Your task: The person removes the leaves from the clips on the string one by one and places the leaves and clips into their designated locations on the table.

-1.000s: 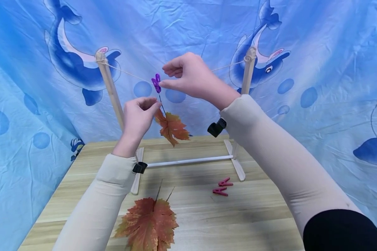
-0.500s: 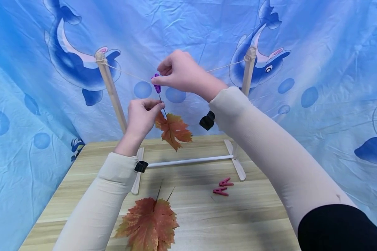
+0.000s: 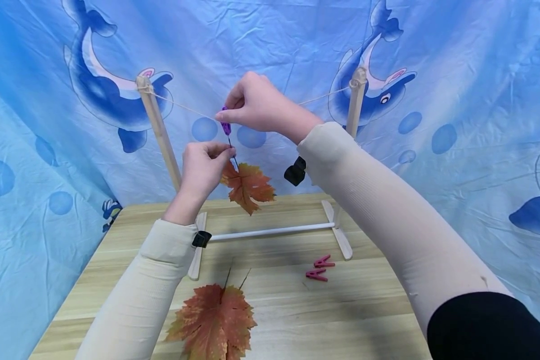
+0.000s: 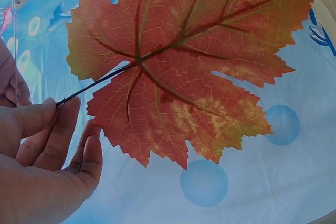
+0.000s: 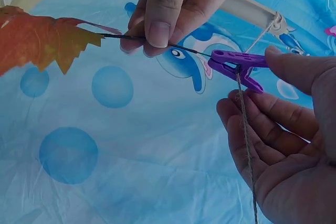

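Observation:
My left hand (image 3: 202,162) pinches the thin dark stem of an orange-red artificial maple leaf (image 3: 248,187) between thumb and fingertips. The leaf fills much of the left wrist view. Just above, my right hand (image 3: 263,105) holds a purple clothespin (image 5: 236,65) by its arms, thumb on the upper one and fingers bent below. The clothespin sits on a string (image 5: 245,129), and the stem's end meets its tip. In the head view the right hand covers part of the clothespin and string.
Two wooden posts (image 3: 158,127) carry the string, joined low down by a white rod (image 3: 270,231). On the wooden table (image 3: 342,320) lie two pink clothespins (image 3: 317,274) and overlapping maple leaves (image 3: 213,320). A blue dolphin-print cloth (image 3: 472,75) hangs behind.
My right hand has moved left onto the purple clothespin, its thumb now over it. My left hand has shifted slightly right along with the leaf, and in the last half second both hardly move.

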The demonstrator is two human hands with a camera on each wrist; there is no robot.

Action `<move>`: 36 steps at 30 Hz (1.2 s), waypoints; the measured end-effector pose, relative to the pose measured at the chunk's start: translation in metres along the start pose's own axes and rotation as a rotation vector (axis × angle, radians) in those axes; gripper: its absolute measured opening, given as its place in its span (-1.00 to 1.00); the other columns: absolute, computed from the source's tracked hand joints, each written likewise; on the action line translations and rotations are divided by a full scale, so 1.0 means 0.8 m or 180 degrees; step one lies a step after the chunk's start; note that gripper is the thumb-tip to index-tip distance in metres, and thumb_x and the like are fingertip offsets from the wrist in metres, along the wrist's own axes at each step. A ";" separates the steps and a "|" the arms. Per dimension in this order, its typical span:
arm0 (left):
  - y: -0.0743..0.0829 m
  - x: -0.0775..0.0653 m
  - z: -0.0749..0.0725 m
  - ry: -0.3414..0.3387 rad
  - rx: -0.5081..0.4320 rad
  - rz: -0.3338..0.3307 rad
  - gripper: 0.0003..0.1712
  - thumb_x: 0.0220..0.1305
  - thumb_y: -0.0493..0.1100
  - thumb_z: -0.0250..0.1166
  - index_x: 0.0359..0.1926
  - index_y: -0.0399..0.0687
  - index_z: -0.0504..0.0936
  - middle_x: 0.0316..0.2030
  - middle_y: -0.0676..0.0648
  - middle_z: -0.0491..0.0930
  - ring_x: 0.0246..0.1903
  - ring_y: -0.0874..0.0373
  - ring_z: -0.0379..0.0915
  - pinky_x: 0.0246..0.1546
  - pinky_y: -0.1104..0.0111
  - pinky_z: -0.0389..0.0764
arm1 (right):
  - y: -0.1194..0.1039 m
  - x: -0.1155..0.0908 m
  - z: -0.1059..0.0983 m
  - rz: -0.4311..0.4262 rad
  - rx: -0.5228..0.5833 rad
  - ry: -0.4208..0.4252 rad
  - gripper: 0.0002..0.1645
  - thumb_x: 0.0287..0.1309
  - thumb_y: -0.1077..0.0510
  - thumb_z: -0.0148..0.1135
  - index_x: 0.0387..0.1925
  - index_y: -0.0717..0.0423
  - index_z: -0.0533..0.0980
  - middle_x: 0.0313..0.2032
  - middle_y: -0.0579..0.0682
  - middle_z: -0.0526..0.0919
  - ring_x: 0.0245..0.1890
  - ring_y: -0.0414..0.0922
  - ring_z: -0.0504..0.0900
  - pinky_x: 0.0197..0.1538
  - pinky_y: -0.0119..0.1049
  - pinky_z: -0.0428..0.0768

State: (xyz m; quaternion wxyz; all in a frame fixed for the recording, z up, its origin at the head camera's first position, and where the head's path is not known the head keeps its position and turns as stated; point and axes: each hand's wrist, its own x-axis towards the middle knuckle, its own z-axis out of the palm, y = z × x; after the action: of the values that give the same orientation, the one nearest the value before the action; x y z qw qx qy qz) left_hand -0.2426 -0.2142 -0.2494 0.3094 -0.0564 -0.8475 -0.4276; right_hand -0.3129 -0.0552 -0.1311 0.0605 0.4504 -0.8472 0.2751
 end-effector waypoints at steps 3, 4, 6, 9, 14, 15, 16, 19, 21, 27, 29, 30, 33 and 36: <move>0.000 0.000 0.000 -0.0028 0.0049 0.0007 -0.80 0.40 -0.19 0.36 -0.17 -0.25 0.82 -0.35 -0.16 0.75 -0.40 0.07 0.59 -0.48 0.41 0.47 | 0.001 -0.001 0.000 -0.0017 0.0043 -0.0007 -0.76 0.33 -0.08 0.35 -0.35 -0.10 0.82 -0.54 -0.10 0.68 -0.62 -0.17 0.31 -0.51 -0.32 0.24; 0.000 0.000 0.001 -0.0034 0.0063 0.0004 -0.80 0.40 -0.19 0.36 -0.17 -0.25 0.82 -0.35 -0.16 0.75 -0.41 0.07 0.58 -0.48 0.41 0.47 | 0.002 -0.001 0.000 -0.0025 0.0048 0.0000 -0.76 0.34 -0.06 0.35 -0.34 -0.10 0.82 -0.53 -0.12 0.69 -0.63 -0.17 0.29 -0.52 -0.32 0.22; 0.000 0.000 0.001 -0.0037 0.0090 0.0009 -0.80 0.40 -0.19 0.35 -0.18 -0.25 0.82 -0.36 -0.15 0.75 -0.42 0.08 0.58 -0.48 0.41 0.47 | 0.003 -0.002 0.000 -0.0024 0.0064 0.0024 -0.77 0.36 -0.04 0.33 -0.31 -0.11 0.83 -0.48 -0.16 0.72 -0.63 -0.16 0.26 -0.52 -0.31 0.21; 0.001 0.000 0.001 -0.0043 0.0099 0.0006 -0.80 0.39 -0.21 0.35 -0.18 -0.26 0.82 -0.36 -0.18 0.75 -0.43 0.09 0.58 -0.46 0.40 0.46 | 0.003 -0.002 -0.001 0.0000 0.0110 0.0078 -0.79 0.37 -0.01 0.32 -0.25 -0.09 0.82 -0.35 -0.23 0.77 -0.61 -0.15 0.31 -0.51 -0.31 0.24; 0.000 0.000 0.001 -0.0081 0.0123 0.0000 -0.80 0.40 -0.20 0.35 -0.18 -0.26 0.82 -0.35 -0.21 0.74 -0.44 0.08 0.57 -0.44 0.37 0.45 | 0.002 -0.001 -0.005 0.0062 0.0221 0.0169 -0.78 0.38 0.00 0.31 -0.18 -0.03 0.81 -0.28 -0.12 0.79 -0.49 -0.19 0.55 -0.46 -0.31 0.27; 0.000 -0.001 0.001 -0.0089 0.0134 -0.0008 -0.80 0.40 -0.20 0.35 -0.18 -0.26 0.82 -0.35 -0.21 0.74 -0.44 0.08 0.56 -0.45 0.36 0.45 | 0.001 -0.001 -0.007 0.0075 0.0235 0.0183 -0.77 0.38 0.00 0.31 -0.17 -0.02 0.80 -0.27 -0.10 0.79 -0.44 -0.21 0.59 -0.45 -0.31 0.27; 0.000 -0.001 0.001 -0.0094 0.0143 -0.0015 -0.80 0.40 -0.19 0.36 -0.19 -0.25 0.82 -0.35 -0.20 0.74 -0.44 0.08 0.56 -0.45 0.35 0.45 | 0.001 -0.001 -0.008 0.0093 0.0241 0.0192 -0.77 0.38 0.00 0.31 -0.15 -0.02 0.80 -0.26 -0.09 0.79 -0.36 -0.23 0.64 -0.43 -0.30 0.28; 0.000 -0.001 0.001 -0.0129 0.0176 -0.0036 -0.79 0.40 -0.18 0.35 -0.20 -0.25 0.82 -0.36 -0.16 0.74 -0.44 0.09 0.56 -0.44 0.34 0.45 | 0.000 -0.002 -0.012 0.0095 0.0206 0.0240 -0.76 0.38 -0.02 0.31 -0.15 -0.03 0.80 -0.25 -0.11 0.79 -0.27 -0.27 0.67 -0.41 -0.29 0.29; 0.000 -0.002 0.001 -0.0160 0.0193 -0.0042 -0.80 0.40 -0.19 0.36 -0.21 -0.25 0.82 -0.38 -0.14 0.74 -0.44 0.10 0.55 -0.42 0.32 0.47 | -0.001 -0.002 -0.015 0.0131 0.0184 0.0290 -0.75 0.38 -0.03 0.30 -0.15 -0.04 0.80 -0.24 -0.13 0.79 -0.26 -0.27 0.67 -0.42 -0.28 0.26; -0.001 -0.006 -0.001 -0.0257 0.0169 -0.0084 -0.82 0.40 -0.22 0.35 -0.24 -0.25 0.81 -0.40 -0.12 0.73 -0.43 0.10 0.54 -0.38 0.27 0.50 | -0.003 -0.005 -0.023 0.0267 0.0344 0.0533 -0.72 0.35 -0.04 0.32 -0.07 -0.02 0.78 -0.21 -0.14 0.78 -0.19 -0.26 0.70 -0.38 -0.28 0.36; -0.002 -0.009 -0.001 -0.0292 0.0174 -0.0108 -0.81 0.41 -0.20 0.35 -0.24 -0.25 0.81 -0.40 -0.12 0.73 -0.43 0.09 0.55 -0.37 0.26 0.50 | -0.003 -0.006 -0.025 0.0310 0.0379 0.0602 -0.72 0.34 -0.04 0.33 -0.06 -0.03 0.78 -0.21 -0.13 0.78 -0.19 -0.25 0.69 -0.36 -0.28 0.41; -0.002 -0.010 -0.001 -0.0308 0.0172 -0.0115 -0.81 0.41 -0.20 0.35 -0.24 -0.24 0.81 -0.40 -0.12 0.74 -0.43 0.09 0.55 -0.36 0.25 0.51 | -0.003 -0.006 -0.025 0.0313 0.0371 0.0639 -0.72 0.34 -0.04 0.33 -0.06 -0.03 0.78 -0.20 -0.14 0.78 -0.21 -0.24 0.68 -0.37 -0.28 0.41; -0.003 -0.013 -0.002 -0.0340 0.0184 -0.0130 -0.81 0.41 -0.20 0.34 -0.23 -0.23 0.82 -0.40 -0.11 0.74 -0.41 0.08 0.55 -0.35 0.23 0.51 | -0.003 -0.008 -0.026 0.0311 0.0351 0.0726 -0.73 0.35 -0.05 0.32 -0.06 -0.06 0.78 -0.20 -0.16 0.78 -0.33 -0.16 0.61 -0.42 -0.25 0.37; -0.004 -0.017 -0.003 -0.0380 0.0184 -0.0150 -0.82 0.41 -0.20 0.34 -0.23 -0.22 0.82 -0.40 -0.10 0.74 -0.40 0.08 0.56 -0.37 0.22 0.51 | -0.003 -0.009 -0.025 0.0316 0.0387 0.0810 -0.74 0.35 -0.05 0.32 -0.06 -0.08 0.78 -0.19 -0.17 0.77 -0.38 -0.09 0.54 -0.41 -0.25 0.33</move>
State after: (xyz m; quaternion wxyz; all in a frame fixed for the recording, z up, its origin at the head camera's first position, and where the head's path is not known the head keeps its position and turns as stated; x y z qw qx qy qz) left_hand -0.2319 -0.2154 -0.2582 0.2496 -0.0528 -0.8776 -0.4060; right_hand -0.3095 -0.0407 -0.1152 0.1264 0.3722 -0.8358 0.3834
